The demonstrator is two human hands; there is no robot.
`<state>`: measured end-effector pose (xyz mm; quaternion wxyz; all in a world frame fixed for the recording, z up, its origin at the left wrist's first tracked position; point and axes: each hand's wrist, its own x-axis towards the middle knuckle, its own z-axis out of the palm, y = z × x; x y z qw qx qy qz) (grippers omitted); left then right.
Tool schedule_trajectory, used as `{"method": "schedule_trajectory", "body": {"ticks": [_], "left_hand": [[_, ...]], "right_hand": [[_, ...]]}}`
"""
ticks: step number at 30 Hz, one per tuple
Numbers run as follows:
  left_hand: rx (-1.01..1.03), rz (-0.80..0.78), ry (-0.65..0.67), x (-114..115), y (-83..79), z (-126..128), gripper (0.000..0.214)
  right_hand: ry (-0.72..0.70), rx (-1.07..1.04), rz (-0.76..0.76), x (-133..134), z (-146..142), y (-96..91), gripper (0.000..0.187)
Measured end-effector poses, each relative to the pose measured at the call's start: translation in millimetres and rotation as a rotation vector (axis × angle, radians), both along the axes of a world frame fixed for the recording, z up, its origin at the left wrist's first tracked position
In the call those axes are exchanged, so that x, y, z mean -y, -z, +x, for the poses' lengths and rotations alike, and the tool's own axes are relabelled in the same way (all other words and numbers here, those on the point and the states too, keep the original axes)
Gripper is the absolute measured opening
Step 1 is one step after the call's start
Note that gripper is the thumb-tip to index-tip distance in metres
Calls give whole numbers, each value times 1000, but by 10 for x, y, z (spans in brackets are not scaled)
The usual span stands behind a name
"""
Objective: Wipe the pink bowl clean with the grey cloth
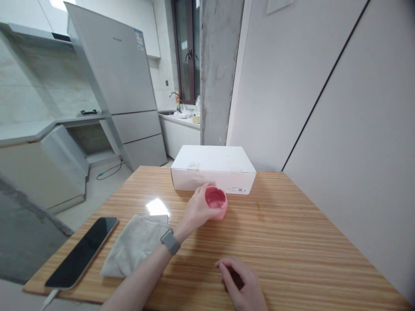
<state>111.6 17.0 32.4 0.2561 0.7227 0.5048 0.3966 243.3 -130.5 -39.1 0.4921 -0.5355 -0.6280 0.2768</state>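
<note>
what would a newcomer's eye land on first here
The small pink round cup at the middle of the striped wooden table, held by the left hand. Behind it lies a flat white cardboard box; a black phone lies at the left edge.

Bare table lies open to the right; the white box blocks behind, cloth and phone crowd the left.

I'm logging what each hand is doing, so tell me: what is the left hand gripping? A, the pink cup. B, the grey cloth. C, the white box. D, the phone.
A: the left hand wraps around the side of the pink cup, which stands on the wooden table.
</note>
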Motion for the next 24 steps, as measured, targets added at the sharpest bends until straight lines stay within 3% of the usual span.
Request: {"method": "schedule_trajectory", "body": {"ticks": [6,24], "left_hand": [[-22,19,-3,-76,142,138,76],[-20,-29,41,-66,161,143,75]], "right_hand": [[-32,33,2,-7,34,23,30],[-5,-11,17,-2,5,42,27]]}}
